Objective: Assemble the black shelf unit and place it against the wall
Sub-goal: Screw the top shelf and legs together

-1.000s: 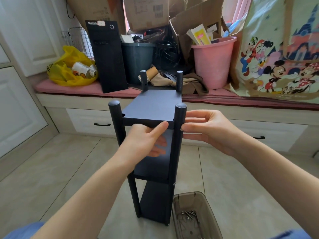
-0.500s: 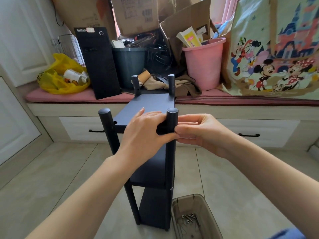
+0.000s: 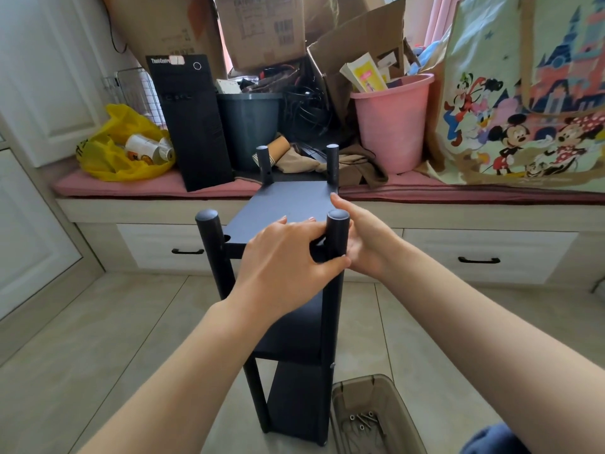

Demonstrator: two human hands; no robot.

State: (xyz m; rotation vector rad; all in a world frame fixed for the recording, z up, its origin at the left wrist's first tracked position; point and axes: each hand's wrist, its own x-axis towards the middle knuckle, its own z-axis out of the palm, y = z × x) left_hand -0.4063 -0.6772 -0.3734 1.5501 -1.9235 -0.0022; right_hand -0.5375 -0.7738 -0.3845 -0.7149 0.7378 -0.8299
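hands meet at the near right corner of a black shelf unit [image 3: 288, 204], which stands upright on the tiled floor [image 3: 98, 355] just in front of a cushioned window seat [image 3: 131, 186]. the left hand [image 3: 281, 257] grips that corner: its fingers curl over the top board [image 3: 294, 194] and its thumb presses the front of the round post [image 3: 337, 224]. the right hand [image 3: 363, 237] rests against the post's outer side, one finger straight along the board's right edge; its other fingers are hidden.

the step looks like seating the board into the post. to do it well, squeeze the two together squarely, keep the board level, and check the joint is closed before fastening.

the boards are flat and matte black, probably laminated wood. the four posts are smooth cylinders with rounded caps. a smoky clear plastic tub [image 3: 357, 385] beside the unit's near right foot holds metal screws [image 3: 361, 421].
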